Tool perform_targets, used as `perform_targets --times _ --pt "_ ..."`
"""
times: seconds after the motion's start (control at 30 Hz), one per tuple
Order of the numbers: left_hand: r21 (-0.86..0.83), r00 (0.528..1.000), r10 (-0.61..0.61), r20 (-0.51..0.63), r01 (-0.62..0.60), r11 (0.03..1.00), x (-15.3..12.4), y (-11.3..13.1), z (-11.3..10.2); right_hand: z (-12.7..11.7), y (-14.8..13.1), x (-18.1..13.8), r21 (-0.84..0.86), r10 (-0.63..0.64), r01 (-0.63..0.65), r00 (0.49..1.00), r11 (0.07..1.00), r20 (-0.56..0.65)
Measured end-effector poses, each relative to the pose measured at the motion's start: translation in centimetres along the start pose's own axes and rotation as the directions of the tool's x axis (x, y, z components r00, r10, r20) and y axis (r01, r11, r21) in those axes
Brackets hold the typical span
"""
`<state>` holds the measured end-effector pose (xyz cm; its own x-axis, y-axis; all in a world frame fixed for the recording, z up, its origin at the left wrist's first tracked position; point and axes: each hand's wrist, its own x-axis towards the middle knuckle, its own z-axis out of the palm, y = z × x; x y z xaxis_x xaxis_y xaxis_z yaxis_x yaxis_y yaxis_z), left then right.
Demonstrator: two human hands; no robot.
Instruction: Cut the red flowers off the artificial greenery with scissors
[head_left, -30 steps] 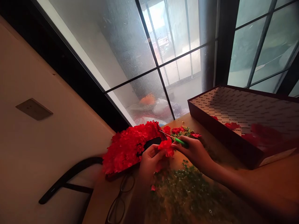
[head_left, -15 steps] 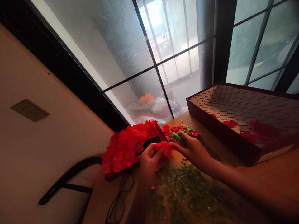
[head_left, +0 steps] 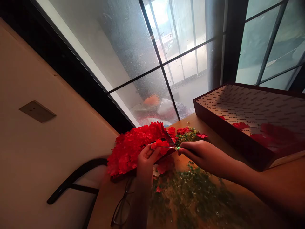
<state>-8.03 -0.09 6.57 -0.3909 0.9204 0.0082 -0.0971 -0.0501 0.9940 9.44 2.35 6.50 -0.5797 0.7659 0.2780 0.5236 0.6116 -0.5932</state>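
My left hand (head_left: 146,165) holds a small red fabric flower (head_left: 160,145) between thumb and fingers, just above a large mass of red petals (head_left: 132,149). These petals cover a dark board, and little of the board shows. My right hand (head_left: 200,155) pinches a green-handled metal pick (head_left: 177,148) by its handle. The thin shaft points left, and its tip reaches the flower in my left hand. Green sequin-like pieces (head_left: 190,198) lie scattered on the wooden table (head_left: 107,198) below my hands.
A dark red box (head_left: 245,117) with a printed inner surface and some red flowers stands at the right. Black-framed glasses (head_left: 122,208) lie at the table's left edge. A black-armed chair (head_left: 76,178) stands left. A barred window fills the back.
The pick has swung from pointing up-left to nearly level, its tip now at the flower. Both hands have shifted slightly, and the flower sits a little higher.
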Motion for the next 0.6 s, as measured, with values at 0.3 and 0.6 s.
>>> perform_targets --times 0.3,0.6 --pt "-0.103 0.998 -0.037 0.056 0.043 0.994 -0.26 0.52 0.22 -0.95 0.12 -0.1 -0.052 0.004 -0.005 1.0 0.999 -0.019" --pt "0.153 0.996 0.048 0.068 -0.058 0.987 -0.3 0.27 -0.09 -0.07 -0.02 -0.25 -0.179 0.005 -0.022 0.996 0.984 -0.09"
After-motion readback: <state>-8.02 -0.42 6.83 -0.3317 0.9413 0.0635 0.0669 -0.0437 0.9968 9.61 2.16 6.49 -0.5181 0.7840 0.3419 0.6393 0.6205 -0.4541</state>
